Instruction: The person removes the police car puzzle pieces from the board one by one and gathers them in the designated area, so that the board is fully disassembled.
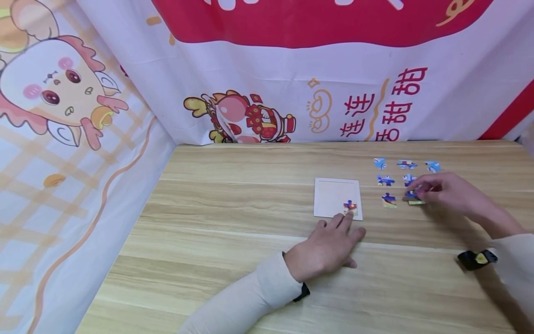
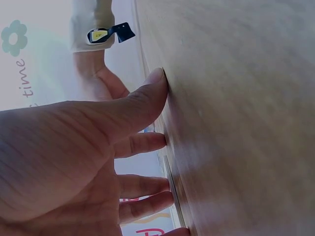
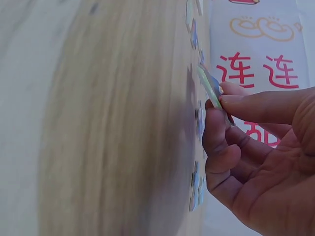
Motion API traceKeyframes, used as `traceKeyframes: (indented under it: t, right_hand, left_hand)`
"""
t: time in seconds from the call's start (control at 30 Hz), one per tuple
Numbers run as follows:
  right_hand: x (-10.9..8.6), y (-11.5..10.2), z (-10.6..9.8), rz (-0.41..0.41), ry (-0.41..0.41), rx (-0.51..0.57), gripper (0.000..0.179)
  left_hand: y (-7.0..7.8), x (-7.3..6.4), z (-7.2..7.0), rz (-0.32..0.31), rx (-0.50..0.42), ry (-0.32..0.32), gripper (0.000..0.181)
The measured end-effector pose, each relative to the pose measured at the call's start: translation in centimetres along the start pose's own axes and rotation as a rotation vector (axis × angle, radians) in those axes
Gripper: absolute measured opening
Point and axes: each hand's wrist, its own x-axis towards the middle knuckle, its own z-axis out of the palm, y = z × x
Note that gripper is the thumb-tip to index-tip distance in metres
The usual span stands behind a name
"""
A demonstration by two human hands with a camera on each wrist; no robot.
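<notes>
My right hand pinches a jigsaw piece between thumb and fingers, tilted a little above the table in the right wrist view. My left hand rests at the near edge of a square, pale puzzle tray, its fingers extended. One fingertip touches or nearly touches a jigsaw piece lying in the tray's near right corner. In the left wrist view the thumb is spread from the other fingers, and nothing sits in that palm.
Several loose jigsaw pieces lie right of the tray, among them a blue corner piece, a middle piece and a near piece. The wood-grain table meets a printed cloth at the back and another on the left.
</notes>
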Motion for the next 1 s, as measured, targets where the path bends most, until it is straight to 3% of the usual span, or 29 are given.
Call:
traceKeyframes:
  t: [0.23, 1.0]
  right_hand:
    - [-0.19, 0.67, 0.01, 0.032, -0.038, 0.031, 0.030]
    - [-0.50, 0.25, 0.92, 0.003, 0.023, -0.052, 0.025]
  left_hand:
    - [-0.01, 0.03, -0.02, 0.002, 0.003, 0.001, 0.076]
    - [0.07, -0.05, 0.07, 0.000, 0.014, 0.018, 0.075]
